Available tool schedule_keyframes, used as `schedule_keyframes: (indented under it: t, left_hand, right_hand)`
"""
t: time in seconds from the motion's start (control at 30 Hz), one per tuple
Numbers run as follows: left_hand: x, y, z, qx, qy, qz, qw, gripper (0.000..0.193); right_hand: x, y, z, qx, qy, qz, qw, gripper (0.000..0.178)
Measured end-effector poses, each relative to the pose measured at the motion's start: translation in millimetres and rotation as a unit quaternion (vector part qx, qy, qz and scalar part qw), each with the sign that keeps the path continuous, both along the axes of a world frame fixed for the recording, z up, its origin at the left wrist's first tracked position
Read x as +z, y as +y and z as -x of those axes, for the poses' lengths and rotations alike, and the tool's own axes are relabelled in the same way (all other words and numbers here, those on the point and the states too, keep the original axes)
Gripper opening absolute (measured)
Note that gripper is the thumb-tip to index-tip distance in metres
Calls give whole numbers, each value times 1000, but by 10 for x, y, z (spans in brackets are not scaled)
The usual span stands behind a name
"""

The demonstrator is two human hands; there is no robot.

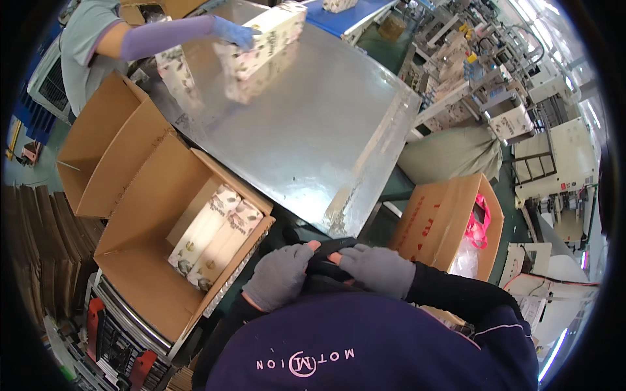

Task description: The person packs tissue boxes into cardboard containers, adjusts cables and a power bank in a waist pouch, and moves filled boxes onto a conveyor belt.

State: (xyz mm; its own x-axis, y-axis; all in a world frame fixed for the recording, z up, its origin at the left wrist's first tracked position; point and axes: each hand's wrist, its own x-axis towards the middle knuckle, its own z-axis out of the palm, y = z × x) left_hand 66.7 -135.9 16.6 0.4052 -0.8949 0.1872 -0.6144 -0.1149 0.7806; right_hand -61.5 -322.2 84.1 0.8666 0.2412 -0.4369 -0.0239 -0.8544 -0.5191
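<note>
My left hand [280, 276], in a grey glove with bare fingertips, is closed at my waist. My right hand [377, 268], gloved the same way, is closed beside it. Between them both grip a black strap [332, 250] in front of my dark blue top; its full shape is hidden by the hands. To the left of my left hand stands an open cardboard box [147, 260], with white floral-printed packs [218, 236] lying inside along its right side.
A metal table [300, 150] lies ahead. At its far side a co-worker's blue-gloved hand [233, 31] touches a floral pack [270, 39]. Another cardboard box [424, 221] holding pink and clear plastic stands right. Stacked flat cardboard [45, 247] is far left; machinery [495, 85] stands right.
</note>
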Motion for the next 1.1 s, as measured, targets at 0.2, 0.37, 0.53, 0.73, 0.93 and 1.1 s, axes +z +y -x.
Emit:
schedule_keyframes:
  t: [0.2,0.37,0.53,0.73,0.93,1.1]
  left_hand:
    - [38,-52,-72,-65,-62,-39,995,21]
    - [41,-221,-123,-67,67,-11,995,35]
    - [-42,-420,-38,-125,273,-139,944,71]
    - [337,-716,112,-145,120,-331,925,81]
    - [194,-684,-89,-204,374,-245,871,80]
    - [164,-661,-96,-205,472,-179,838,78]
  right_hand:
    - [-30,86,259,-277,-145,77,947,61]
    - [-58,-300,418,-260,40,-21,964,43]
    - [-75,-253,472,-274,99,69,954,50]
    - [-383,-685,575,-224,90,-224,944,74]
    - [-1176,-696,617,-342,116,-592,720,60]
    - [-1175,-404,293,-411,-25,-271,870,28]
